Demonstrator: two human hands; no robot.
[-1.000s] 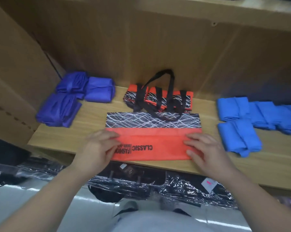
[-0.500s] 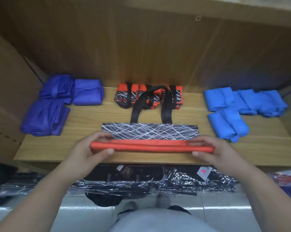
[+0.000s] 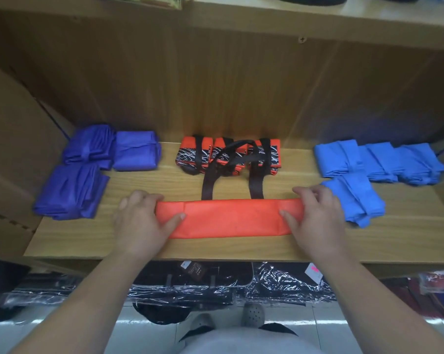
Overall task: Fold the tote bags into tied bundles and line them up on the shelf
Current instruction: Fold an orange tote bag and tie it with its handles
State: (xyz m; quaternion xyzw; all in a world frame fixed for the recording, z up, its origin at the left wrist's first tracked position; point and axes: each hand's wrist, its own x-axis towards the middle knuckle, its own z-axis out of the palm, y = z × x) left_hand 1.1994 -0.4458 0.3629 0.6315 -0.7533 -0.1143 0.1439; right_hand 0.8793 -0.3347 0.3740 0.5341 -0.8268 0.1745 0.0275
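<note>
— From the head camera, where does the orange tote bag [image 3: 228, 218] lie?

— Near the front edge of the wooden shelf [image 3: 215, 247], folded into a long flat strip that runs left to right. Its two black handles [image 3: 256, 185] stick out from the far edge and reach back toward the rear wall.

— And the hands?

— The left hand [image 3: 141, 221] grips the strip's left end and the right hand [image 3: 317, 215] grips its right end. On each side the fingers [image 3: 139, 198] curl over the far edge of the fabric while the thumb lies flat on top, pointing inward. The strip spans the gap between the two hands, and its middle is uncovered.

— Is it lifted?

— I cannot tell; it looks to be lying on the board.

— What lies around it?

— Three orange bundles [image 3: 195, 157] with black straps sit at the back, and the handle loop lies over them. Purple bundles [image 3: 88, 169] are on the left. Blue bundles [image 3: 369, 169] are on the right, the nearest one just beside the right hand. Plastic-wrapped goods [image 3: 215, 284] show beneath the shelf.
</note>
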